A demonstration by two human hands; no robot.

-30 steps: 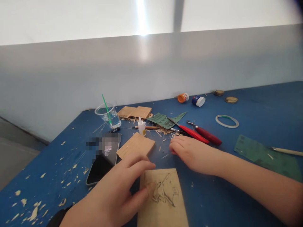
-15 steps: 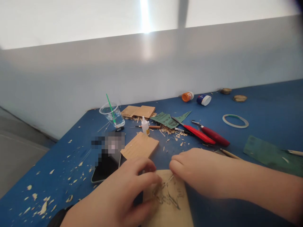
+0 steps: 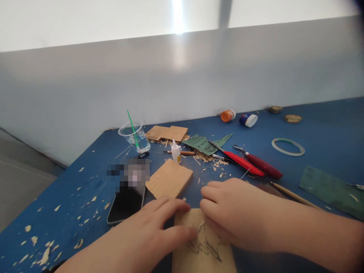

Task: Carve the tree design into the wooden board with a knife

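Steadying the board [image 3: 187,263] at near centre with my left hand [image 3: 150,229], thumb and fingers apart, I could nick that thumb if the thin tool [image 3: 200,225], seemingly clamped in my closed right hand [image 3: 230,208], skids.

The pale rectangular board with dark lines [image 3: 196,261] is smooth, matt wood; the thin silvery rod [image 3: 201,225] looks metallic. The clear round cup [image 3: 140,142] is glossy plastic, the 1 ragged-edged green sheet [image 3: 200,144] matt.
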